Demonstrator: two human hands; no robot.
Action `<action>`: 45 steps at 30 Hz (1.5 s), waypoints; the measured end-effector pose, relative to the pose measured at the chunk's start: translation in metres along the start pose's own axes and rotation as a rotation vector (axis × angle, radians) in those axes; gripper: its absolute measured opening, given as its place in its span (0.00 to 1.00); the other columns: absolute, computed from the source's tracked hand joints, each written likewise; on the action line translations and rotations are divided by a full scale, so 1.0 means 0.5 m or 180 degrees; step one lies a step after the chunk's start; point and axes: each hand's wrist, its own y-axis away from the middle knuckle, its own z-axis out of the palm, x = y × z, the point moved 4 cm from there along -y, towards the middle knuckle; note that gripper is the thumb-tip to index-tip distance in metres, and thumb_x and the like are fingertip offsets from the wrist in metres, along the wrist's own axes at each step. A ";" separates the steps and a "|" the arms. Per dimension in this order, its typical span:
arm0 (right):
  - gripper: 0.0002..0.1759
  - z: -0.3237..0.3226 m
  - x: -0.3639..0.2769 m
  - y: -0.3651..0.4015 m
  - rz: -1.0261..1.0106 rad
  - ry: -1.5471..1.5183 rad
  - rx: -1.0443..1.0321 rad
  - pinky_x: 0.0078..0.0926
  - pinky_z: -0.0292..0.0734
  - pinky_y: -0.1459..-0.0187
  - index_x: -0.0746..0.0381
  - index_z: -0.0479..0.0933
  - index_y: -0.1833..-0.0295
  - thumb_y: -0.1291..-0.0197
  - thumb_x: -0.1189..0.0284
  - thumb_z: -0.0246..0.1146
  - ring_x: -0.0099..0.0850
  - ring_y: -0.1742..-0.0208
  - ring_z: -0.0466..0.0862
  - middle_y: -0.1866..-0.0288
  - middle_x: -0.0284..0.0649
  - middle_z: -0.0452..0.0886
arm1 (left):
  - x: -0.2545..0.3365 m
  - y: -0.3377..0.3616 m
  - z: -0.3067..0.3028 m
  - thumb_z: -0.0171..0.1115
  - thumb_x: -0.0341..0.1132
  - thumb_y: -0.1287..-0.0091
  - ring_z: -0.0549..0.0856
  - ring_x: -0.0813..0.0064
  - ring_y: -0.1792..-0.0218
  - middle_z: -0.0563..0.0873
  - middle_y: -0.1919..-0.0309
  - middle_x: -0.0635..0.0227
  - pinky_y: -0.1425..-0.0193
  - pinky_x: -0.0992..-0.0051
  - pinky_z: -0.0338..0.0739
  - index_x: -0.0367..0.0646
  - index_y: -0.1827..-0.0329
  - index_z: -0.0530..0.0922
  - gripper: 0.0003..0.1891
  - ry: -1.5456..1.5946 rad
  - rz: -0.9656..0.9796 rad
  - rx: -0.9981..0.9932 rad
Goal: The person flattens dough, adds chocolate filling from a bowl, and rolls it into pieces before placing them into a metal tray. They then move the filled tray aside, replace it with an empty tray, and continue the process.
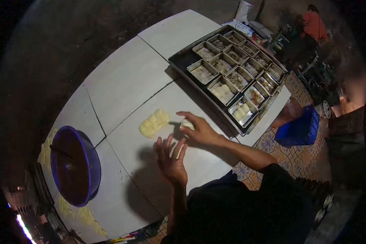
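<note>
My right hand (pixel 198 129) is closed around a pale dough ball (pixel 187 124), held just above the white tiled table (pixel 138 77). Beside it, my left hand (pixel 171 160) hangs over the table with its fingers spread and nothing in them. Beyond both hands lies a cluster of joined pale dough pieces (pixel 154 123) on the tiles. To the right, a dark baking tray (pixel 183 61) carries several small metal loaf tins (pixel 202 71). Two of the nearer tins have dough pieces (pixel 221 91) in them.
A purple basin (pixel 94 162) with brown contents stands at the left, with yellowish dough scraps (pixel 85 217) near it. A blue crate (pixel 299 130) sits on the patterned floor (pixel 280 156) at the right. Farther back is a person in an orange top (pixel 314 26).
</note>
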 end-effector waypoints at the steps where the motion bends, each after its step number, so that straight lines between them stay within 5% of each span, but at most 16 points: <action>1: 0.27 -0.060 -0.052 -0.032 -0.0009 -0.0068 0.0114 0.26 0.76 0.59 0.62 0.67 0.37 0.40 0.68 0.64 0.25 0.64 0.81 0.56 0.42 0.80 | 0.022 -0.011 0.028 0.46 0.49 0.29 0.76 0.49 0.42 0.68 0.37 0.44 0.35 0.59 0.71 0.39 0.29 0.55 0.32 -0.0035 0.0333 -0.0267; 5: 0.22 -0.217 0.033 -0.206 -0.0060 0.1056 0.1069 0.24 0.75 0.69 0.66 0.77 0.51 0.36 0.56 0.60 0.23 0.74 0.81 0.76 0.37 0.80 | 0.041 -0.082 0.026 0.40 0.41 0.25 0.76 0.50 0.42 0.71 0.40 0.43 0.37 0.60 0.72 0.31 0.34 0.59 0.24 -0.0780 0.0392 -0.0361; 7: 0.30 -0.256 0.093 -0.268 0.0893 0.1390 0.0923 0.34 0.78 0.60 0.66 0.76 0.47 0.35 0.48 0.54 0.36 0.64 0.85 0.68 0.47 0.83 | 0.017 -0.110 -0.012 0.45 0.42 0.26 0.81 0.58 0.50 0.77 0.47 0.50 0.42 0.67 0.75 0.32 0.40 0.66 0.21 -0.1002 0.0425 -0.0012; 10: 0.44 -0.246 0.201 -0.290 0.0886 0.2665 0.0557 0.45 0.72 0.43 0.71 0.68 0.37 0.36 0.38 0.45 0.55 0.45 0.78 0.54 0.63 0.79 | 0.024 -0.110 -0.076 0.47 0.42 0.26 0.83 0.66 0.54 0.81 0.54 0.57 0.48 0.68 0.76 0.35 0.45 0.71 0.19 -0.0972 0.0311 0.0532; 13: 0.42 -0.251 0.128 -0.251 0.1301 0.1006 0.0785 0.44 0.72 0.45 0.70 0.57 0.29 0.33 0.44 0.46 0.51 0.50 0.81 0.58 0.59 0.82 | 0.044 -0.075 -0.204 0.47 0.35 0.28 0.83 0.68 0.57 0.82 0.56 0.60 0.50 0.71 0.76 0.35 0.45 0.72 0.15 -0.1059 0.0606 0.1127; 15: 0.29 -0.234 0.089 -0.224 -0.0573 0.3403 0.1607 0.42 0.72 0.44 0.67 0.64 0.33 0.34 0.60 0.55 0.50 0.53 0.82 0.62 0.58 0.82 | 0.068 -0.045 -0.257 0.48 0.33 0.29 0.83 0.68 0.56 0.82 0.56 0.61 0.48 0.70 0.76 0.36 0.45 0.72 0.14 -0.1544 0.0729 0.1373; 17: 0.20 -0.181 0.025 -0.192 -0.0908 0.2785 0.1587 0.41 0.73 0.45 0.67 0.74 0.42 0.37 0.67 0.57 0.50 0.52 0.82 0.59 0.57 0.82 | 0.063 -0.041 -0.296 0.49 0.30 0.30 0.81 0.68 0.53 0.81 0.53 0.60 0.45 0.69 0.74 0.36 0.43 0.72 0.15 -0.1791 0.0811 0.1376; 19: 0.15 -0.085 0.035 -0.181 0.0135 0.0809 0.0654 0.41 0.75 0.47 0.68 0.79 0.51 0.40 0.71 0.58 0.50 0.53 0.82 0.57 0.55 0.82 | 0.015 -0.080 -0.310 0.49 0.28 0.31 0.79 0.67 0.48 0.79 0.48 0.59 0.41 0.68 0.72 0.35 0.42 0.72 0.16 -0.1748 0.0858 0.1125; 21: 0.15 0.024 0.084 -0.198 0.0090 0.0379 0.0195 0.41 0.77 0.51 0.68 0.80 0.54 0.42 0.70 0.59 0.48 0.56 0.82 0.59 0.55 0.82 | 0.015 -0.143 -0.190 0.50 0.26 0.33 0.71 0.59 0.36 0.72 0.39 0.51 0.33 0.63 0.65 0.34 0.37 0.69 0.20 -0.3322 0.1190 0.0307; 23: 0.17 0.123 0.174 -0.243 -0.0139 0.1007 0.0146 0.42 0.76 0.53 0.67 0.80 0.52 0.44 0.67 0.61 0.49 0.58 0.81 0.60 0.54 0.81 | -0.027 -0.203 -0.146 0.52 0.26 0.34 0.59 0.52 0.28 0.62 0.31 0.47 0.27 0.54 0.54 0.31 0.30 0.58 0.28 -0.4396 0.1565 -0.0118; 26: 0.16 0.184 0.145 -0.217 -0.0473 0.1680 -0.0315 0.43 0.75 0.54 0.66 0.79 0.56 0.47 0.67 0.63 0.52 0.56 0.80 0.60 0.53 0.80 | -0.090 -0.268 -0.134 0.54 0.27 0.36 0.52 0.53 0.25 0.53 0.26 0.50 0.27 0.42 0.37 0.33 0.26 0.43 0.39 -0.5604 0.0975 -0.0477; 31: 0.10 0.079 0.075 -0.180 0.0149 -0.0479 0.0586 0.28 0.76 0.57 0.67 0.76 0.59 0.48 0.76 0.64 0.30 0.61 0.80 0.67 0.42 0.80 | -0.104 -0.283 -0.142 0.53 0.34 0.33 0.51 0.56 0.24 0.54 0.25 0.58 0.29 0.36 0.41 0.41 0.24 0.45 0.37 -0.6196 0.0936 -0.0027; 36: 0.12 -0.082 -0.072 -0.119 -0.1009 -0.1318 0.1069 0.22 0.76 0.54 0.66 0.75 0.55 0.45 0.81 0.66 0.26 0.49 0.76 0.48 0.39 0.72 | -0.100 -0.284 -0.140 0.61 0.39 0.38 0.55 0.55 0.25 0.58 0.27 0.53 0.30 0.36 0.46 0.40 0.26 0.55 0.38 -0.5602 0.0753 0.0014; 40: 0.13 -0.100 -0.096 -0.032 -0.0248 -0.2352 0.0585 0.23 0.80 0.52 0.66 0.74 0.52 0.42 0.77 0.66 0.25 0.51 0.78 0.47 0.40 0.74 | 0.004 -0.137 -0.035 0.67 0.31 0.44 0.62 0.53 0.28 0.62 0.29 0.48 0.26 0.64 0.56 0.38 0.28 0.58 0.40 -0.3986 0.1759 -0.0659; 43: 0.13 -0.063 -0.115 0.024 0.0114 -0.1978 -0.0002 0.20 0.78 0.55 0.66 0.75 0.52 0.43 0.76 0.66 0.24 0.56 0.80 0.52 0.38 0.78 | 0.038 -0.040 0.048 0.69 0.31 0.45 0.63 0.57 0.28 0.64 0.30 0.49 0.27 0.65 0.57 0.37 0.28 0.59 0.41 -0.2522 0.1445 -0.1432; 45: 0.11 -0.026 -0.148 0.055 0.0280 -0.1390 -0.0518 0.22 0.79 0.56 0.67 0.76 0.54 0.44 0.80 0.66 0.25 0.52 0.79 0.52 0.39 0.78 | -0.061 -0.042 -0.053 0.66 0.31 0.41 0.81 0.62 0.47 0.83 0.52 0.53 0.43 0.66 0.74 0.34 0.42 0.74 0.24 -0.2524 0.0376 -0.1342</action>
